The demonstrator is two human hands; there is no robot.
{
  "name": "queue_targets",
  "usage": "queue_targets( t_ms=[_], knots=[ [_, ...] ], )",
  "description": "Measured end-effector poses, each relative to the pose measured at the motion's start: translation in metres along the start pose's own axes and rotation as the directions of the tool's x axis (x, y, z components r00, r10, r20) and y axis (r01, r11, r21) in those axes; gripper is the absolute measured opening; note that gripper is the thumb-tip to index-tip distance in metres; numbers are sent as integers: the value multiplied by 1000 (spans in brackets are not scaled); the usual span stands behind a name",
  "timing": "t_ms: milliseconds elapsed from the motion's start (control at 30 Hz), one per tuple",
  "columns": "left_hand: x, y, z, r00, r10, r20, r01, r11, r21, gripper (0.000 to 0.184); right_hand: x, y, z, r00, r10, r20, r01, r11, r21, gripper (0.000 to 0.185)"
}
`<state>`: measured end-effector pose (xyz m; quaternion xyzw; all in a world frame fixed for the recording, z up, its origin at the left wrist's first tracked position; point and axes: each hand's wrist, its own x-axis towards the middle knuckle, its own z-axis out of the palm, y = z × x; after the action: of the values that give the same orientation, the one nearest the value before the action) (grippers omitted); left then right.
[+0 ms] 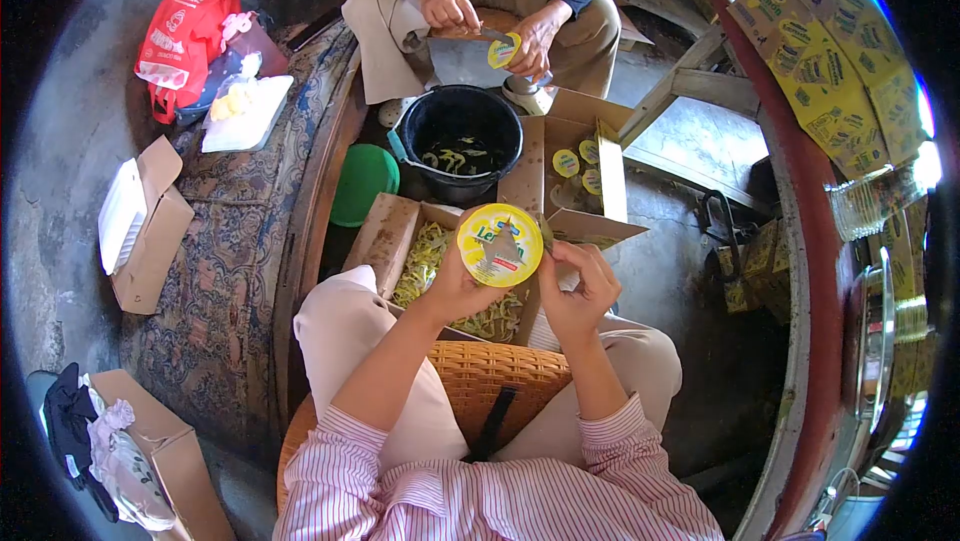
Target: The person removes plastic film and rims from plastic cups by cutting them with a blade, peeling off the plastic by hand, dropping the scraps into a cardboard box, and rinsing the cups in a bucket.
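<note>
My left hand (452, 291) is wrapped around a plastic drink cup (500, 246) whose yellow printed lid faces me. At the cup's right edge, my right hand (580, 291) is closed in a pinch. A thin, narrow thing (546, 232) shows between its fingertips and the rim; whether it is a blade or a cut strip I cannot tell. Below the cup, a cardboard box (372, 246) contains many yellow-green strips (423, 256). Behind it stands a black bucket (460, 136) with similar strips at the bottom. An open carton (583, 106) to its right has several yellow-lidded cups (566, 163) inside.
Opposite me, a seated person holds a knife (493, 35) against another yellow-lidded cup (504, 51). A green lid (366, 186) leans left of the bucket. A red bag (190, 41) lies on the patterned mat at left. A red-edged wooden frame (790, 211) stands at right.
</note>
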<state>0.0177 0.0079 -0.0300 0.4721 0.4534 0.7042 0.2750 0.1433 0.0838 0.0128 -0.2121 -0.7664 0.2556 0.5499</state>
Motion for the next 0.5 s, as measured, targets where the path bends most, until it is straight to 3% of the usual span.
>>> queue_targets(
  t_ms=[333,500],
  knots=[
    [2,6,-1,997,-39,74,40,999,-15,61,0,0,-3,1000,5,12,-5,1000,-5,17],
    [3,1,-5,987,-25,162,9,995,99,63,2,-3,-3,1000,8,11,-8,1000,-9,18]
  ],
)
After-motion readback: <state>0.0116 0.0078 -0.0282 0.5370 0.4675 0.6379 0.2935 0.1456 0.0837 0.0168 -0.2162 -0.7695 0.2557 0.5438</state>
